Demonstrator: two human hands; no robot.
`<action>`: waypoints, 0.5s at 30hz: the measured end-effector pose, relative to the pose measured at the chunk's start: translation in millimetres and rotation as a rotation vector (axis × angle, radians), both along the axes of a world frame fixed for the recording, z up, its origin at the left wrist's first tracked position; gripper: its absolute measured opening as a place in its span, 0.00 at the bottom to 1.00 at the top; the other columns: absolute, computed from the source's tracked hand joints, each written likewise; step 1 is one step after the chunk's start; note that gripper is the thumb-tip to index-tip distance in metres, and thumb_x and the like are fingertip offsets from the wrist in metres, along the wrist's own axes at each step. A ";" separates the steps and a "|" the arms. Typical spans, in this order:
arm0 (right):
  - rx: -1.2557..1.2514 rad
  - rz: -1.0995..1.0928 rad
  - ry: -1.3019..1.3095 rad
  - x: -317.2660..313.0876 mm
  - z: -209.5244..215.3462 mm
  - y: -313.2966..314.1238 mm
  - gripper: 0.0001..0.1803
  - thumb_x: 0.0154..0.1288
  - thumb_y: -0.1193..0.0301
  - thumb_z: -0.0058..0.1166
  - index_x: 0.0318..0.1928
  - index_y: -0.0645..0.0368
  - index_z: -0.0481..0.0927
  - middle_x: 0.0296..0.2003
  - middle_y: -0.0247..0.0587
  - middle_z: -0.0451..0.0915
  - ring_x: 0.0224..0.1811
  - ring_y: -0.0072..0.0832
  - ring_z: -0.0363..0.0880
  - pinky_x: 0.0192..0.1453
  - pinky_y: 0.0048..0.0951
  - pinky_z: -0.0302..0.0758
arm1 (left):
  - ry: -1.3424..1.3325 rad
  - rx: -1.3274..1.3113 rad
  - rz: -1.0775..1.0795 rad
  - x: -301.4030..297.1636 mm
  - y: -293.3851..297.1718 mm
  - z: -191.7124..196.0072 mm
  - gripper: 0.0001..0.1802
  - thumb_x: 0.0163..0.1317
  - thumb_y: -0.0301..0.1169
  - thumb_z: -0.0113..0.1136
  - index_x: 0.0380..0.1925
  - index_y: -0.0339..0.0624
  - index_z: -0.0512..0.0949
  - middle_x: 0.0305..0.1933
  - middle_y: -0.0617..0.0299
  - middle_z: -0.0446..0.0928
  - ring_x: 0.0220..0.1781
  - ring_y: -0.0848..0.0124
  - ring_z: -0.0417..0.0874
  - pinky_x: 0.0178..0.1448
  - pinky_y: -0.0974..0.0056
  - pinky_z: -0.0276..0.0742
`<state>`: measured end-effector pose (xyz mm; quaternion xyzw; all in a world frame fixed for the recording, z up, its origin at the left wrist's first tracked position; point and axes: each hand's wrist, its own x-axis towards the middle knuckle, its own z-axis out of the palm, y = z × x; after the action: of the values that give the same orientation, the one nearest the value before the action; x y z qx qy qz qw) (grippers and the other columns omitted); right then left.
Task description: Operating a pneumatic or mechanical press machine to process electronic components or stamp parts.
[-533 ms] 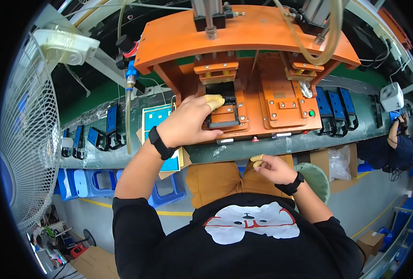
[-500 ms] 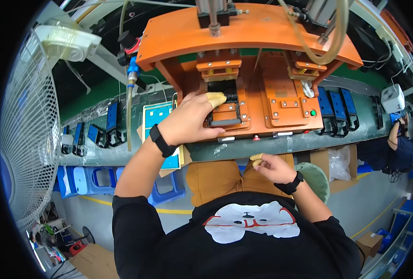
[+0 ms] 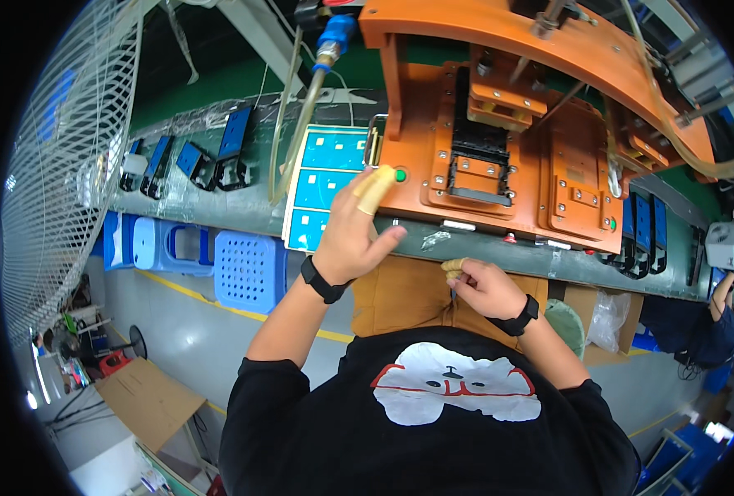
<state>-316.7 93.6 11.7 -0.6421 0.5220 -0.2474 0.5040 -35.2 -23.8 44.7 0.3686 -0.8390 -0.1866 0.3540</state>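
Note:
My left hand (image 3: 357, 230) reaches to the front left corner of the orange press fixture (image 3: 499, 157). Its index finger, in a yellowish finger cot, touches a green button (image 3: 400, 175). The hand holds nothing and its fingers are spread. A black part (image 3: 478, 153) lies in the fixture's left nest. My right hand (image 3: 476, 285) rests below the bench edge over my lap, fingers curled, a finger cot on the fingertip; I cannot tell whether it pinches anything. Both wrists wear black bands.
A blue label sheet (image 3: 324, 186) lies left of the fixture. Black parts in blue holders (image 3: 218, 157) line the green bench at left and more sit at right (image 3: 644, 236). A wire fan guard (image 3: 61, 149) fills the left. Blue stools (image 3: 247, 269) stand below. Another person (image 3: 706, 331) sits at far right.
My left hand has left the black part in the fixture's nest and moved left to the green button. The view has shifted closer to the bench. My right hand stays by my lap.

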 end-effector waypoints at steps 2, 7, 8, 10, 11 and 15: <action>-0.040 0.013 -0.038 13.4 -1.1 -6.9 0.16 0.74 0.69 0.60 0.56 0.66 0.83 0.37 0.48 0.85 0.33 0.33 0.83 0.41 0.33 0.79 | 0.139 0.046 0.135 14.5 7.0 -6.6 0.26 0.70 0.32 0.61 0.67 0.38 0.76 0.70 0.47 0.75 0.75 0.47 0.72 0.77 0.45 0.63; 0.179 -0.030 -0.250 50.7 -15.6 -20.2 0.15 0.77 0.67 0.61 0.57 0.63 0.84 0.36 0.29 0.85 0.34 0.14 0.75 0.41 0.23 0.76 | -0.121 0.039 0.331 57.7 33.5 -28.0 0.23 0.66 0.32 0.68 0.60 0.44 0.80 0.68 0.54 0.78 0.74 0.48 0.73 0.80 0.40 0.59; 0.210 -0.026 -0.279 59.0 -21.2 -25.1 0.15 0.77 0.67 0.61 0.56 0.63 0.84 0.37 0.29 0.85 0.34 0.14 0.75 0.42 0.22 0.76 | -0.149 0.065 0.316 60.6 40.8 -34.0 0.24 0.64 0.33 0.70 0.60 0.44 0.81 0.68 0.54 0.78 0.75 0.48 0.72 0.80 0.39 0.58; 0.268 -0.008 -0.325 77.4 -32.2 -35.1 0.13 0.79 0.67 0.59 0.55 0.62 0.84 0.38 0.30 0.86 0.34 0.15 0.76 0.43 0.21 0.77 | -0.168 0.109 0.300 62.3 50.3 -44.8 0.29 0.58 0.37 0.77 0.60 0.46 0.81 0.68 0.54 0.78 0.77 0.47 0.70 0.82 0.39 0.54; 0.263 -0.008 -0.406 87.0 -37.0 -40.2 0.13 0.79 0.67 0.59 0.55 0.62 0.84 0.38 0.30 0.86 0.34 0.15 0.77 0.43 0.21 0.77 | -0.156 0.113 0.312 62.0 53.1 -48.7 0.29 0.58 0.37 0.78 0.60 0.46 0.81 0.68 0.54 0.78 0.78 0.47 0.70 0.83 0.39 0.54; 0.329 -0.037 -0.492 116.3 -48.2 -56.0 0.14 0.83 0.63 0.54 0.51 0.61 0.83 0.39 0.32 0.86 0.35 0.17 0.80 0.42 0.23 0.77 | -0.113 0.120 0.328 57.0 57.4 -55.0 0.32 0.54 0.35 0.81 0.61 0.49 0.81 0.70 0.55 0.78 0.79 0.48 0.70 0.84 0.41 0.54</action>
<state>-200.5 37.6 -36.4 -0.4630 0.4286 -0.3168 0.7082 21.8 33.6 -10.3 0.5308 -0.7736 -0.1550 0.3094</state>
